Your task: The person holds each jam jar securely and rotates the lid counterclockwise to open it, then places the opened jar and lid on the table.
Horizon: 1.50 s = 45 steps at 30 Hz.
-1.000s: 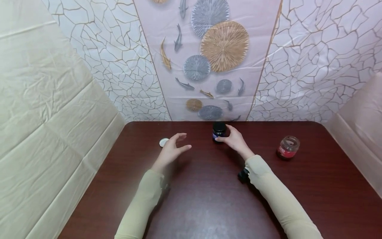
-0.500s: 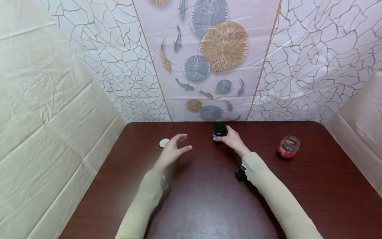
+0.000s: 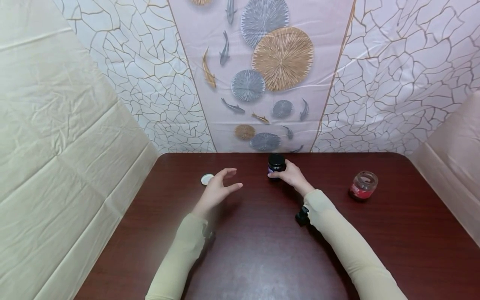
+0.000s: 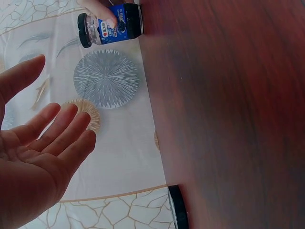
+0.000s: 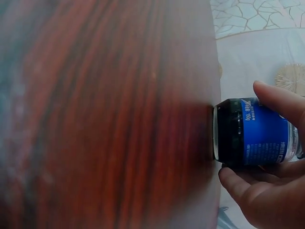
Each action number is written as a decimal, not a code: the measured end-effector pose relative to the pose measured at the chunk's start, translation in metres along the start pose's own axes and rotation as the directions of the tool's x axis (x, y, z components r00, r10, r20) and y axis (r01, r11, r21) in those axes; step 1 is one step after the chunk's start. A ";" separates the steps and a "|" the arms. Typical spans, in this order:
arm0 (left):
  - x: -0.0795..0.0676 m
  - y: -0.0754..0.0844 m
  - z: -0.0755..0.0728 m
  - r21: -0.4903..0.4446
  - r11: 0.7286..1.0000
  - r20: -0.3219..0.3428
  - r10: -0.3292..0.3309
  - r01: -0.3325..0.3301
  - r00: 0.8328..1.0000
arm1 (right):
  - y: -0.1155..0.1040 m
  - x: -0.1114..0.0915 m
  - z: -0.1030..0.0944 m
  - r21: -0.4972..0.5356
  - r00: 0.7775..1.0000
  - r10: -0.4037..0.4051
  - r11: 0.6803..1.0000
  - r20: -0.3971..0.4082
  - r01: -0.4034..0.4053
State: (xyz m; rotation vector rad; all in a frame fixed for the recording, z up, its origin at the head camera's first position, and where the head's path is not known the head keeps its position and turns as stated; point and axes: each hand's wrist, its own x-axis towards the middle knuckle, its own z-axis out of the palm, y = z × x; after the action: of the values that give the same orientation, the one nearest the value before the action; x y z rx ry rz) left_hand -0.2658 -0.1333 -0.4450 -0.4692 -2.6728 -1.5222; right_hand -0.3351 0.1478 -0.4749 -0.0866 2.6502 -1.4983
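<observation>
My right hand [image 3: 294, 174] holds a small glass jar [image 3: 276, 163] with a blue label and black lid, thumb on one side and fingers on the other. The jar [image 4: 116, 26] stands upright at the table's far edge in the left wrist view. From the right wrist, the jar's dark base [image 5: 228, 131] shows right at the tabletop. My left hand [image 3: 217, 189] is held over the table, fingers parted from the thumb and nothing between them. Just behind it lies a round lid [image 3: 206, 179] with its white inside up, partly hidden by that hand; its dark rim [image 4: 177, 206] shows from the left wrist.
An uncovered glass jar [image 3: 363, 185] with a red label and dark residue stands to the right on the dark red wooden table [image 3: 255, 250]. Patterned cloth [image 3: 247, 112] hangs behind the far edge, and pale cloth [image 3: 75, 166] closes off the left side.
My right hand and forearm have shifted slightly left, the thumb moving farther across the front of the blue-labelled jar. My left hand has barely moved.
</observation>
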 end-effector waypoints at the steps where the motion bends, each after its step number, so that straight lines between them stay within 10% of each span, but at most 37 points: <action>1: 0.000 0.000 0.000 0.002 1.000 -0.001 0.001 -0.001 1.000 | 0.001 0.000 0.000 0.000 1.000 0.000 1.000 0.003 0.000; 32: -0.001 0.002 0.004 -0.002 1.000 0.014 0.008 -0.008 1.000 | 0.005 0.000 -0.015 -0.001 1.000 0.004 1.000 0.017 -0.004; 45: -0.002 0.006 0.009 0.003 1.000 0.039 0.007 -0.007 0.999 | -0.026 -0.007 -0.046 -0.031 0.997 -0.049 0.998 -0.053 0.047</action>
State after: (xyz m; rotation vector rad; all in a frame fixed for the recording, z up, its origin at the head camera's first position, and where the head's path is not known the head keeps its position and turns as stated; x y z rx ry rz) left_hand -0.2612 -0.1236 -0.4450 -0.5134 -2.6988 -1.5230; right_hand -0.3336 0.1739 -0.4285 -0.1143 2.7314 -1.4966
